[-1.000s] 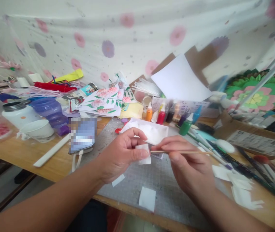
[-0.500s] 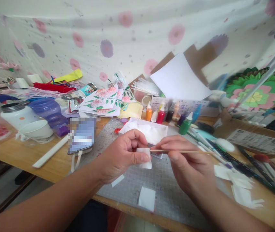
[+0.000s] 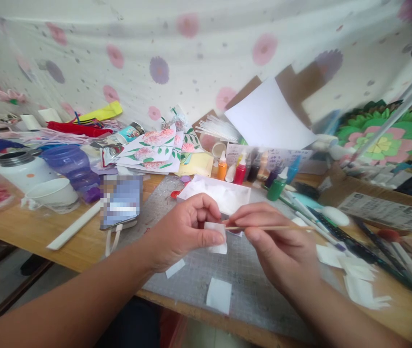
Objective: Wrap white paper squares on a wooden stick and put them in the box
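Between thumb and fingers, my left hand [image 3: 187, 232] pinches a small white paper piece [image 3: 216, 245]. My right hand [image 3: 281, 246] is closed on a thin wooden stick [image 3: 271, 228], held nearly level with its tip at the paper's upper right edge. Whether the tip touches the paper I cannot tell. Just behind my hands stands a white box [image 3: 242, 191] with fluffy white stuff inside. Below them, a white paper square [image 3: 219, 296] lies on the grey cutting mat [image 3: 256, 295], and another paper scrap [image 3: 175, 268] is near my left wrist.
Paint bottles, among them a green one [image 3: 277, 186], stand behind the box. A phone [image 3: 122, 203] with a cable leans at left, beside a white tube [image 3: 73, 227] and a purple container [image 3: 68, 164]. At right are brushes, white strips [image 3: 361, 285] and a cardboard box [image 3: 383, 205].
The right hand and stick have shifted slightly left, closer to the paper. My left hand keeps its pinch. The whole view has moved a little.
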Demonstrator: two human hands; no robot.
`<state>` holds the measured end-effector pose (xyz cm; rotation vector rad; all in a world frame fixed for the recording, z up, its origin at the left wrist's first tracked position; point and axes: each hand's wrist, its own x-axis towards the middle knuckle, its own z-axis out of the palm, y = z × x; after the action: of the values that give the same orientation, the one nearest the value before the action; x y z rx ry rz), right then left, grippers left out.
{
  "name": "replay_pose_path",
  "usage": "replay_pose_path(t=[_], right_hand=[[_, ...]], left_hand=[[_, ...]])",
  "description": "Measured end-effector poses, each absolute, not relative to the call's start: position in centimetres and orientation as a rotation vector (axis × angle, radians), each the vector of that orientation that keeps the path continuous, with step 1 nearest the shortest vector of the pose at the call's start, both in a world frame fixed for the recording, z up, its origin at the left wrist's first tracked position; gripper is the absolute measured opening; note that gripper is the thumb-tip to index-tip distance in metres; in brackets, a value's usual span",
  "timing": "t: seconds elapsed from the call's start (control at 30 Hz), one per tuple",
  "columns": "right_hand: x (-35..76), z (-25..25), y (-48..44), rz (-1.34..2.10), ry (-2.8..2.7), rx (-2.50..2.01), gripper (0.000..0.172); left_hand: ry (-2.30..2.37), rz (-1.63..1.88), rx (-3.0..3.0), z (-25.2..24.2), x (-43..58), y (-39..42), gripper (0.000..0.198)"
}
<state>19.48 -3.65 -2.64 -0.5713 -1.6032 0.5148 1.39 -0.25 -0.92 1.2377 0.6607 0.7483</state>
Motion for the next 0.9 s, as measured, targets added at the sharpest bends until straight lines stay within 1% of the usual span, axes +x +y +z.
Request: replay_pose_path(t=[0.13,0.27,0.33,0.4,0.5,0.57,0.77,0.87,0.9], right_hand=[[19.5,-2.1,-3.8,0.377,-1.676,-0.601,0.021],[19.6,-2.2,-3.7,0.237,-1.673,-0.657,0.021],[19.7,-2.4,-3.7,0.185,-1.687,-0.668,0.021],[19.6,-2.5,-3.6,0.175,-1.709,-0.660,0.021],[19.4,-2.7,-3.4,0.201,-1.734,-0.645,0.019],[19.4,-2.9,-3.2,0.226,-1.726,-0.651,0.019],[19.7,-3.6,-2.2,0.334,-1.600,-0.745,0.017],[20.4,-4.5,-1.2,0.381,-1.410,-0.902,0.012],[20.7,-4.8,-0.7,0.365,-1.375,-0.930,0.015]], left_hand=[[0.752,0.791,1.400,-1.1,1.2,0.2,0.030],[1.091,0.980,1.696,-0.8,0.6,0.6,0.023],[1.151,0.966,1.731,-0.6,0.4,0.5,0.036],[1.036,0.904,1.623,-0.5,0.7,0.1,0.041],[0.851,0.833,1.345,-0.7,1.5,-0.4,0.030],[0.840,0.808,1.268,-0.9,2.0,-0.4,0.025],[0.961,0.790,1.376,-1.2,1.8,0.3,0.011],[1.020,0.830,1.370,-1.3,1.4,0.5,0.010],[1.031,0.855,1.344,-1.2,1.2,0.6,0.011]])
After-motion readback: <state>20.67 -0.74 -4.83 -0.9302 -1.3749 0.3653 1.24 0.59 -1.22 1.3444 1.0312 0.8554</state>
